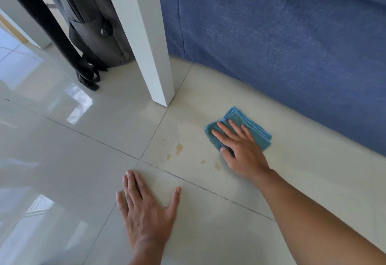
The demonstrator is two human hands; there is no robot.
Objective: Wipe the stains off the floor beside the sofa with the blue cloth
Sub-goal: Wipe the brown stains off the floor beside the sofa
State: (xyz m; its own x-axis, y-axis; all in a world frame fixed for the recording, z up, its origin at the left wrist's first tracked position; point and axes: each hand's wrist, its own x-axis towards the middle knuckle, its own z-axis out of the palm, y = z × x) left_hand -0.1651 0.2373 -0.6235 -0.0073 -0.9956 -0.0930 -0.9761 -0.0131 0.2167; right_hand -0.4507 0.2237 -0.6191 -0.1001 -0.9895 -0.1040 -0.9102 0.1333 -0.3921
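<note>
A folded blue cloth (238,118) lies flat on the pale tiled floor (208,233), just in front of the blue sofa (282,45). My right hand (240,147) presses down on the cloth with its fingers spread over it. Several small yellow-brown stains (179,147) dot the tile to the left of the cloth and near my right wrist. My left hand (146,208) rests flat on the floor, palm down and fingers apart, closer to me and left of the stains. It holds nothing.
A white table leg (154,56) stands on the floor just left of the sofa's corner. Behind it lean a grey bag (94,31) and black straps (87,74). Glossy tiles with dark grout lines stretch off to the left.
</note>
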